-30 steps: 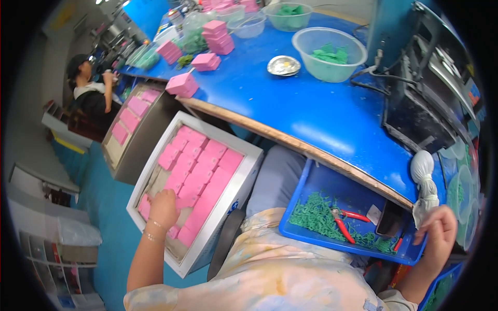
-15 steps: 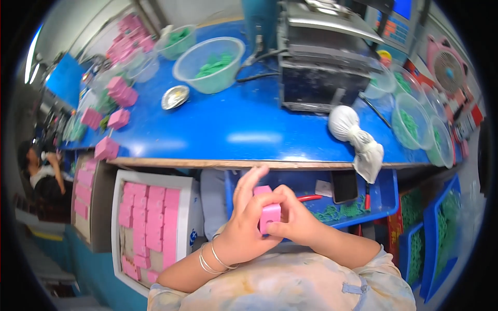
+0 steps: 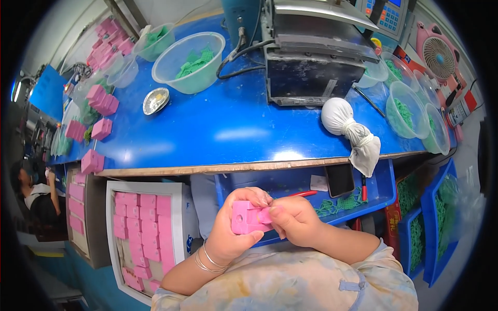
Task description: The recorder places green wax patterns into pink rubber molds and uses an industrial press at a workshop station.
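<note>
Just in front of my body, both hands work on a pink rubber mold (image 3: 243, 222), a block with a round hole in its near left face. My left hand (image 3: 224, 239) is closed around the block, thumb along the near edge and fingers over the far side. A pink flap or piece (image 3: 265, 216) at the block's right side is pinched between the thumb and fingers of my right hand (image 3: 302, 224). Whether that piece is still joined to the block I cannot tell. The right fingertips are partly hidden behind the thumb.
Below the table edge, a blue drawer (image 3: 386, 193) holds green pieces, a phone (image 3: 340, 179) and red-handled tools. A white box (image 3: 182, 223) of pink molds stands left. On the blue table (image 3: 197, 142) are a white cloth pouch (image 3: 340, 116), a black machine (image 3: 314, 78) and plastic bowls (image 3: 166, 78).
The pink mold has turned from upright to lying across my hands. My left fingers have closed around it, and my right hand now pinches its right side. The view has shifted slightly.
</note>
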{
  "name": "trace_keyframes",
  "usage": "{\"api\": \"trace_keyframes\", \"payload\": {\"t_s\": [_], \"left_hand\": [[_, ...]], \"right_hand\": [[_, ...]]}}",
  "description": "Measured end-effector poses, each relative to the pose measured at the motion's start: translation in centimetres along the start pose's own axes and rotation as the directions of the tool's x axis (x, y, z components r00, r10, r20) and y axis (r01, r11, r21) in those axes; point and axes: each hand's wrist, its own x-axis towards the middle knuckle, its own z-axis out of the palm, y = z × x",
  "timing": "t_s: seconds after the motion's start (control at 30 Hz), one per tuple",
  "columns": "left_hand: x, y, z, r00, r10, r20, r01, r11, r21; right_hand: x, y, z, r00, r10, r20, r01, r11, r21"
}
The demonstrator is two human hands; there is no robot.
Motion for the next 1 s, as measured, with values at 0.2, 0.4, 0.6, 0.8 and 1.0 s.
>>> {"api": "trace_keyframes", "payload": {"t_s": [0.2,0.4,0.6,0.8,1.0], "left_hand": [[0.1,-0.5,-1.0,0.991,-0.089,-0.095,0.037,0.893,-0.448],[-0.7,-1.0,-1.6,0.99,-0.14,-0.019,0.093,0.749,-0.655],[-1.4,0.5,-0.4,0.988,-0.056,-0.144,0.08,0.984,0.161],[0.0,0.6,0.0,0.961,0.096,0.261,-0.273,0.502,0.82],[-1.2,0.4,-0.6,0.986,0.161,-0.036,-0.143,0.944,0.298]], "right_hand": [[-0.2,0.9,0.6,0.977,0.035,-0.209,0.098,0.799,0.594],[2.0,-0.6,-2.9,0.87,0.141,-0.473,0.06,0.921,0.385],[0.8,0.2,-5.0,0.966,0.221,-0.133,-0.131,0.866,0.483],[0.0,1.2,-0.7,0.975,0.221,0.018,-0.208,0.884,0.418],[-0.4,-0.6,-2.4,0.966,0.256,0.046,-0.252,0.876,0.412]]}}
